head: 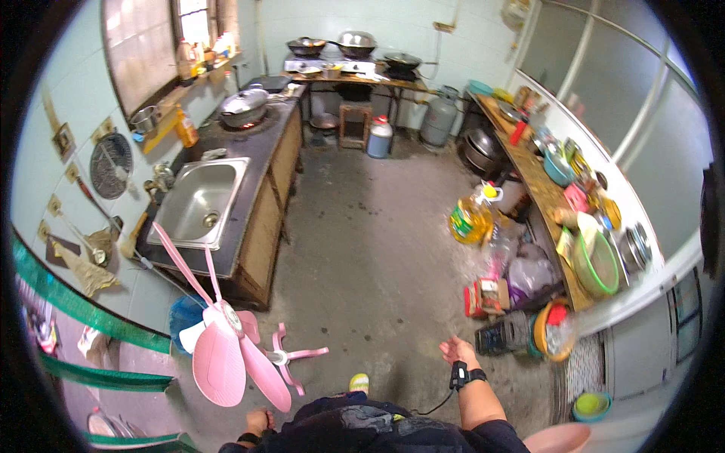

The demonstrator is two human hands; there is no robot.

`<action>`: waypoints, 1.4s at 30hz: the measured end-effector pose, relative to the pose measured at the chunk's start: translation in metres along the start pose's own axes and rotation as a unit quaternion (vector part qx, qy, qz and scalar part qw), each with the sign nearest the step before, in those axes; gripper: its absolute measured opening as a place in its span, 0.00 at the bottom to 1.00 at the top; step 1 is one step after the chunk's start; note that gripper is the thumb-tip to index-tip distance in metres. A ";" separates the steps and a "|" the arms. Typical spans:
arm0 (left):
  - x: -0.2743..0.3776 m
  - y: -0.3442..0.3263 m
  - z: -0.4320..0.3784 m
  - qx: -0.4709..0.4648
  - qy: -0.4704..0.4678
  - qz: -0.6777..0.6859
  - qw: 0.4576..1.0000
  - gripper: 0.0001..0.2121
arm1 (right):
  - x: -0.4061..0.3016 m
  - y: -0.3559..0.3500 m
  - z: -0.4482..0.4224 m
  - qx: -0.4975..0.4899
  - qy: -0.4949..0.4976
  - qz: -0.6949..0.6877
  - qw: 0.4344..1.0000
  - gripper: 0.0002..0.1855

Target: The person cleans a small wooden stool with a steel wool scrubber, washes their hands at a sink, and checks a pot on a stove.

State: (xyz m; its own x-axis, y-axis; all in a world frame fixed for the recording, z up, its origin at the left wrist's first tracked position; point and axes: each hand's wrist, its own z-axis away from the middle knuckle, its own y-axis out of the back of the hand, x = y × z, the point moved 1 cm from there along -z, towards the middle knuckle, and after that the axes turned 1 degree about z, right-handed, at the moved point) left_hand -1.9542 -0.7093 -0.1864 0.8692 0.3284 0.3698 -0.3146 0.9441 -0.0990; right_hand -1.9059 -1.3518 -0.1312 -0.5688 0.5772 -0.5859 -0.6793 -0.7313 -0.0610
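My right hand (459,350) is held out low over the concrete floor (362,272), palm partly up, fingers loosely apart with nothing in them. A black strapped device (465,375) with a cable sits on that wrist. Down at the lower edge, my left hand (260,421) hangs beside my dark shirt; its fingers look curled and small in view, so its grasp is unclear. Nearest to it stands a floor fan (229,318) with bare pink blades and a pink footed base (281,357). One yellow-green shoe (359,383) shows below me.
To the left runs a dark counter with a steel sink (198,198) and a lidded pot (244,106) over a glowing burner. Gas stoves (330,65) hold woks at the back. A cluttered wooden shelf (532,153) lines the right, with an oil jug (471,218) and a red box (486,297) on the floor.
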 end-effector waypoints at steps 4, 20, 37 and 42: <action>-0.016 -0.042 0.048 0.120 -0.082 -0.245 0.958 0.12 | -0.035 0.007 -0.052 0.002 -0.019 0.081 0.997 0.22; -0.056 -0.248 0.033 0.199 -0.046 0.211 0.956 0.13 | -0.274 -0.156 -0.205 -0.183 -0.008 0.227 0.956 0.17; 0.147 -0.334 -0.004 0.174 -0.137 0.420 0.880 0.16 | -0.361 -0.496 -0.168 -0.378 0.009 0.372 0.848 0.14; 0.259 -0.331 0.004 0.163 -0.187 0.424 0.871 0.16 | -0.407 -0.555 -0.157 -0.394 0.071 0.425 0.812 0.13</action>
State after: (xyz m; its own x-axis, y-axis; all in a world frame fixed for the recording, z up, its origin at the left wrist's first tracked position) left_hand -1.6263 -0.9369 -0.0540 0.1057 0.8131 0.5725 -0.9273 0.2884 -0.2384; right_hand -1.2247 -1.2373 0.0142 -0.5800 -0.2646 -0.7704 0.4703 -0.8810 -0.0515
